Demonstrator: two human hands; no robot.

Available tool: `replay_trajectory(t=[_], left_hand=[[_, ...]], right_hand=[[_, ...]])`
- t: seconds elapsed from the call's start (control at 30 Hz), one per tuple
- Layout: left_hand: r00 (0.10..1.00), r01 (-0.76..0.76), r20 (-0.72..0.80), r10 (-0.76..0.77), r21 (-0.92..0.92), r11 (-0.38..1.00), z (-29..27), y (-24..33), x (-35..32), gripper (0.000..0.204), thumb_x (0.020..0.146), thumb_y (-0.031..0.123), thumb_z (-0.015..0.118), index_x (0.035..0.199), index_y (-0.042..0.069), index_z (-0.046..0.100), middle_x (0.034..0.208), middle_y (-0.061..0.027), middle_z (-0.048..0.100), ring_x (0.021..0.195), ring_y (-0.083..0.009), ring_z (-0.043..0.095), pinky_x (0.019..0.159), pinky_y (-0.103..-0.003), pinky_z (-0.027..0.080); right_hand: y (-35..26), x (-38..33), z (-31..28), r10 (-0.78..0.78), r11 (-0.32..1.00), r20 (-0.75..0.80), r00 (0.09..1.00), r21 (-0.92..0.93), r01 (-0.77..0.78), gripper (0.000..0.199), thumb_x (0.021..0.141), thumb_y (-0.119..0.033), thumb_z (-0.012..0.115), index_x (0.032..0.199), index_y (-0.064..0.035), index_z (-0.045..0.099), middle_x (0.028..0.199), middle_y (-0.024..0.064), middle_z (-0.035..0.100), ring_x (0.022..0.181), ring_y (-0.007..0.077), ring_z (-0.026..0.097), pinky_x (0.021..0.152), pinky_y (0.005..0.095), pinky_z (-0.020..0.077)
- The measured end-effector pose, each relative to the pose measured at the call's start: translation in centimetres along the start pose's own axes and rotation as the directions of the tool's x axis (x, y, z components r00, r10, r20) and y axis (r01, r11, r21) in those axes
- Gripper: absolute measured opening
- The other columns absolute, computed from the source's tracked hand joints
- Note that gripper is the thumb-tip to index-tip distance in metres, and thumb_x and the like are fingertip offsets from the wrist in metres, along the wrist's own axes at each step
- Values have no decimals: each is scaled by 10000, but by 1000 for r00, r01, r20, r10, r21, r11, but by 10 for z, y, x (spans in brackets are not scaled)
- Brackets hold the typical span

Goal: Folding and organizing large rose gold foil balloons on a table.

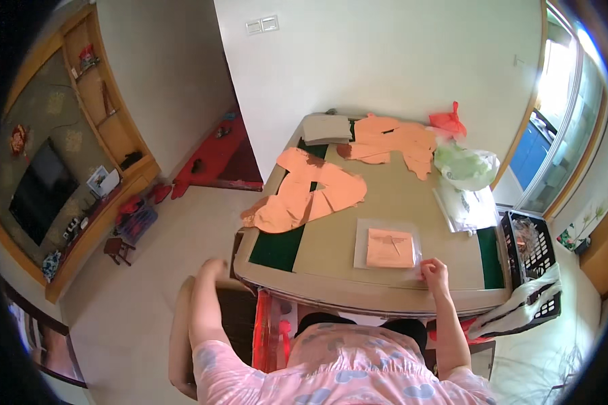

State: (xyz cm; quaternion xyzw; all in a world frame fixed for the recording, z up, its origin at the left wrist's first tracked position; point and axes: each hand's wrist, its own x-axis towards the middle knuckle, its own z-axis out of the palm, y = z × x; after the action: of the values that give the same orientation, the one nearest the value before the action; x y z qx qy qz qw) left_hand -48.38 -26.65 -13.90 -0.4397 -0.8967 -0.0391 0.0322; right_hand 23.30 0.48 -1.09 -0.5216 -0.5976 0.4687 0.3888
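Observation:
My right hand (436, 272) is at the near right of the table, its fingers curled together by the right edge of a transparent plastic sleeve (362, 251). Whether they pinch the sleeve's edge is too small to tell. On the sleeve lies a square stack of orange sheets (390, 247), with a thin dark shape on top. My left hand (214, 268) hangs past the table's left corner, above a chair (181, 331); its fingers are mostly hidden. Orange cut-out pieces (317, 192) lie spread on the left half of the table, with more orange pieces (393, 138) at the far side.
A grey-beige stack (325, 127) sits at the table's (378, 297) far left corner. A red bag (448, 121), a whitish-green plastic bag (467, 165) and white plastic packaging (467, 208) line the right side. Beside the table stands a black crate (530, 250).

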Motion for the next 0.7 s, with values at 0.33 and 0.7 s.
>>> replay_trajectory(t=[0.33,0.7], left_hand=[[821,311,571,-19,-418,854,-157,148,73,238,837,217,662,994,39,648,940,-128,681,864,-208,667,788,-392,537],[884,-271,-444,148,-743,-612,-282,105,93,375,1019,250,413,1312,36,509,1219,-131,591,1143,-223,553,1043,-381,396]], right_hand=[[20,-11,-30,-54,997,146,988,66,45,376,793,193,421,1055,27,635,872,6,619,795,75,571,712,201,483],[2,-24,-34,-36,995,123,992,-92,48,389,769,192,427,1059,37,634,875,13,618,821,85,576,758,214,475]])
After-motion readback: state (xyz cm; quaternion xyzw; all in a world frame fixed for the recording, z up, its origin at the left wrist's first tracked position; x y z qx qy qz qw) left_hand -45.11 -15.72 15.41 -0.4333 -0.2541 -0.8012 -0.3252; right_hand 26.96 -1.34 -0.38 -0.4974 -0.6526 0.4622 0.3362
